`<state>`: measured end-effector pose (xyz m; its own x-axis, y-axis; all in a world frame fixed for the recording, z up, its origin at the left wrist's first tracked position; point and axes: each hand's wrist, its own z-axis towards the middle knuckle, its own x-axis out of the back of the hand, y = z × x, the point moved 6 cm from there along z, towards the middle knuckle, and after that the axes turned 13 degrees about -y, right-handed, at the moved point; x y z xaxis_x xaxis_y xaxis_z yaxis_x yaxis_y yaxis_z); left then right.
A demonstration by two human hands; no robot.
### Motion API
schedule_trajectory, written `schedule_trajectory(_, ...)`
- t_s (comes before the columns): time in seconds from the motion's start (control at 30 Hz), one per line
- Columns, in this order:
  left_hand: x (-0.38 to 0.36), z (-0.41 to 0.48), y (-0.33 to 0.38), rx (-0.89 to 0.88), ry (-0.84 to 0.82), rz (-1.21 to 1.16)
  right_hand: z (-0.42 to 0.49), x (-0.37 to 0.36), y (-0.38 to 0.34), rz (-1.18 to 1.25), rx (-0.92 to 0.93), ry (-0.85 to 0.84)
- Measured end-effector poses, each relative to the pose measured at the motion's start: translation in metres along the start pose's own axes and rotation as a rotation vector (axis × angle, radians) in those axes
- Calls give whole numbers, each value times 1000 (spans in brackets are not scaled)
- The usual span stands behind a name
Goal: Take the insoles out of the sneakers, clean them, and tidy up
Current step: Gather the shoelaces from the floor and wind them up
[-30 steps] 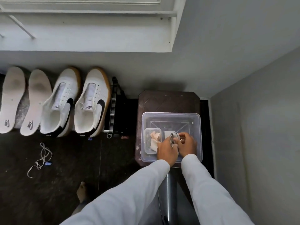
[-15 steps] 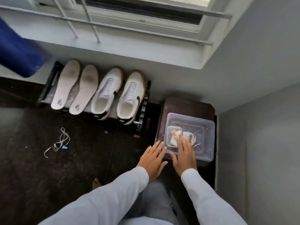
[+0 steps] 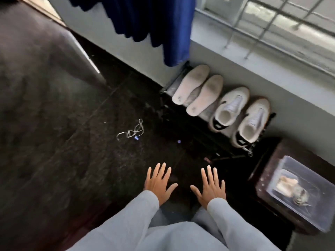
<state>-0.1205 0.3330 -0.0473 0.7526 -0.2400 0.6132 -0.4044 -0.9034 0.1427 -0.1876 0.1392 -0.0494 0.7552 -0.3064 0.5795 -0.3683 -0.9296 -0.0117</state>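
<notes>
While your left hand (image 3: 159, 182) and right hand (image 3: 211, 185) hover spread, empty, you may tread on loose white shoelace (image 3: 131, 132), centre-left.

White sneakers (image 3: 239, 116) with black heels, off-white insoles (image 3: 198, 89), blue cloth (image 3: 154, 20), dark speckled floor (image 3: 90, 151)
</notes>
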Motion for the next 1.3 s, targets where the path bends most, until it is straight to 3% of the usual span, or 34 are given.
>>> schedule_trajectory(0.37,4,30,-208,313,67,-442,87,60,-190,-80,216,-11)
schedule_trajectory(0.57,0,114,-284,416,83,-545,180,76,-261,-194,331,10)
schedule_trajectory(0.73,-18,224,-345,434,241,-575,294,56,-308,-244,422,-52)
schedule_trajectory(1.03,-92,433,-463,502,151,-601,493,-11,-360,-335,539,13)
schedule_trajectory(1.3,-149,574,-551,527,183,-573,646,-70,-336,-439,628,-14)
